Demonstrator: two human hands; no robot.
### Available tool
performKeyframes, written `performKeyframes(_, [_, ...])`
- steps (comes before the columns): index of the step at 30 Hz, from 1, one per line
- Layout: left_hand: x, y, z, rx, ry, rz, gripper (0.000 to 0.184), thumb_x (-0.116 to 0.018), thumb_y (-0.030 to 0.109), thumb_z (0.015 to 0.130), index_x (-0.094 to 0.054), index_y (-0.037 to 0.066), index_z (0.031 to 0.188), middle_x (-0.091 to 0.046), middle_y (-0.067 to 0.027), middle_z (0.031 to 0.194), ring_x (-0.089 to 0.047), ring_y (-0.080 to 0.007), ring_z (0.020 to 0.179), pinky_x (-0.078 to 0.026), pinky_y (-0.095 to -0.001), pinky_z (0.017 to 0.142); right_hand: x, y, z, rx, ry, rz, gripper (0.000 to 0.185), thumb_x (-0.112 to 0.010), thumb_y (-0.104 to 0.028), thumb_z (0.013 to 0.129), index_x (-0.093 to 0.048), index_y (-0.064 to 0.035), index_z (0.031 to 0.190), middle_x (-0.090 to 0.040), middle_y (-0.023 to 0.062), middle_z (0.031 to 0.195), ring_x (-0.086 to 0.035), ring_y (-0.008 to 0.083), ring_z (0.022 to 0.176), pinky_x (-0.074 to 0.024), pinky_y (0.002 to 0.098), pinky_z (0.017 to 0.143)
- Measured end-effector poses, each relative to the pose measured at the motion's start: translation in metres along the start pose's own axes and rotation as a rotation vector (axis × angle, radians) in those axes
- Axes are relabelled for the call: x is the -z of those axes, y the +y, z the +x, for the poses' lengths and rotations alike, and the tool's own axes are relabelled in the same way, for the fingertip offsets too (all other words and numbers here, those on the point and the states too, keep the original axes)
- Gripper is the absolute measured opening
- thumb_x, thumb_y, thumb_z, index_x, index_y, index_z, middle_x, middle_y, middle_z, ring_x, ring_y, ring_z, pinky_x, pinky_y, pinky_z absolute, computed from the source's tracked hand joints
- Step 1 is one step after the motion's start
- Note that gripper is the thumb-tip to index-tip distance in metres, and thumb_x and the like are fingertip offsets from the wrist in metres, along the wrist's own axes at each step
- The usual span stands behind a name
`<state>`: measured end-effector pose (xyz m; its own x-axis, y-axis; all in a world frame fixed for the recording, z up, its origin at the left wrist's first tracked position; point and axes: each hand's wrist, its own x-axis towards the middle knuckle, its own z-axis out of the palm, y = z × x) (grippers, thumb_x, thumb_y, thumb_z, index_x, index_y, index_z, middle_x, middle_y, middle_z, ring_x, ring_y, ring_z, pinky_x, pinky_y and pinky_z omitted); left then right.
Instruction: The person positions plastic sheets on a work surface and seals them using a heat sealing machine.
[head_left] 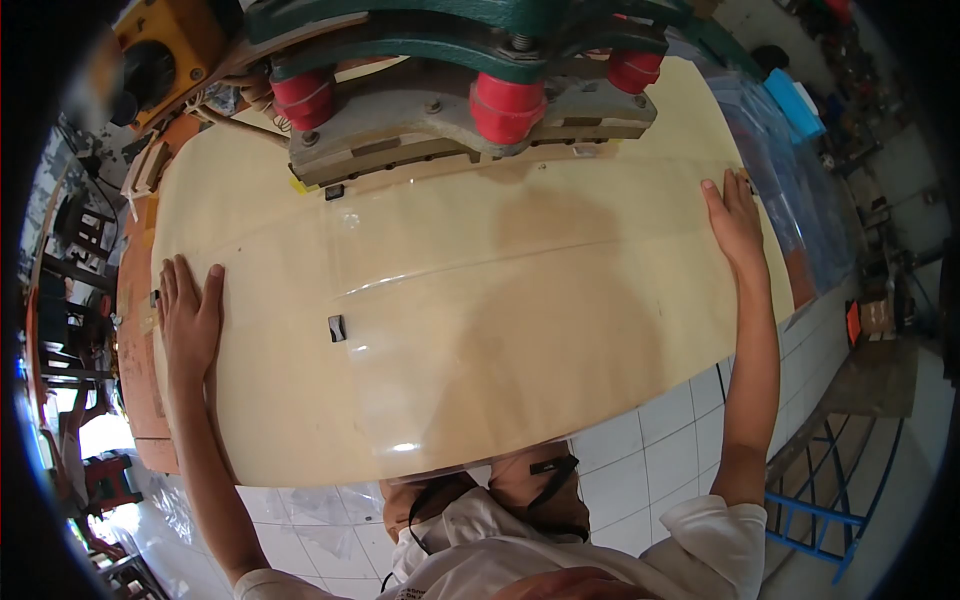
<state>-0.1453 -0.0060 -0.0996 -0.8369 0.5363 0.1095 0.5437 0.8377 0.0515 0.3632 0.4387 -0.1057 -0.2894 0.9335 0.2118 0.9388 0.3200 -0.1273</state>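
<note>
A large cream sheet [270, 390] covers most of the table, with clear plastic film [400, 350] over its middle. At the sheet's left edge my left hand [190, 318] lies flat, fingers stretched forward, beside a small dark piece at that edge. On the right edge rests my right hand [736, 222], its fingers extended and thumb apart. Neither hand holds anything. One small black piece [337, 328] lies left of the middle, and another black piece [334, 192] sits near the machine's front edge. The machine head [430, 110], with red mounts, hangs over the far part of the sheet.
Clear plastic sheeting [775, 170] bunches beyond the right edge. A light blue object [795, 103] is at the back right, and a blue metal frame [820, 510] stands at the lower right. A yellow machine part [190, 45] is at the back left.
</note>
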Motion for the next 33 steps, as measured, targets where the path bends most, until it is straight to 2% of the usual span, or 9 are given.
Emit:
performKeyframes(15, [0.002,0.003,-0.002,0.007,0.006,-0.034,0.085,-0.039,0.062,0.096,-0.026,-0.002,0.150,-0.021,-0.0230,0.158,-0.014,-0.0333,0.149,-0.010,-0.0427,0.120,0.005,-0.004,-0.001,-0.021,-0.022,0.006,0.083,-0.033,-0.062,0.096,-0.028,0.0003,0.150,-0.022,0.0220,0.158,-0.016,0.0334,0.148,-0.0120,0.0426,0.120])
performKeyframes(21, [-0.003,-0.002,-0.002,-0.037,0.069,-0.044,0.083,-0.043,0.059,0.095,-0.031,-0.006,0.147,-0.025,-0.0293,0.154,-0.021,-0.0393,0.145,-0.013,-0.0440,0.119,-0.004,0.007,0.005,0.033,0.007,0.001,0.081,-0.036,-0.059,0.097,-0.032,0.0043,0.147,-0.030,0.0289,0.152,-0.022,0.0386,0.145,-0.0173,0.0439,0.118])
performKeyframes(29, [0.000,0.001,-0.005,-0.017,0.081,-0.065,0.088,-0.041,0.063,0.094,-0.029,-0.007,0.146,-0.025,-0.0300,0.153,-0.020,-0.0389,0.146,-0.013,-0.0466,0.119,0.002,-0.002,0.005,-0.044,-0.062,-0.013,0.082,-0.032,-0.061,0.098,-0.025,0.0003,0.151,-0.019,0.0235,0.158,-0.015,0.0341,0.148,-0.0125,0.0429,0.120])
performKeyframes(33, [-0.003,0.000,-0.004,-0.013,0.087,-0.065,0.090,-0.041,0.065,0.093,-0.029,-0.007,0.146,-0.025,-0.0301,0.153,-0.020,-0.0385,0.146,-0.013,-0.0465,0.119,0.002,-0.002,0.005,-0.031,-0.060,-0.010,0.082,-0.032,-0.061,0.097,-0.024,-0.0004,0.152,-0.018,0.0229,0.158,-0.014,0.0338,0.148,-0.0118,0.0428,0.120])
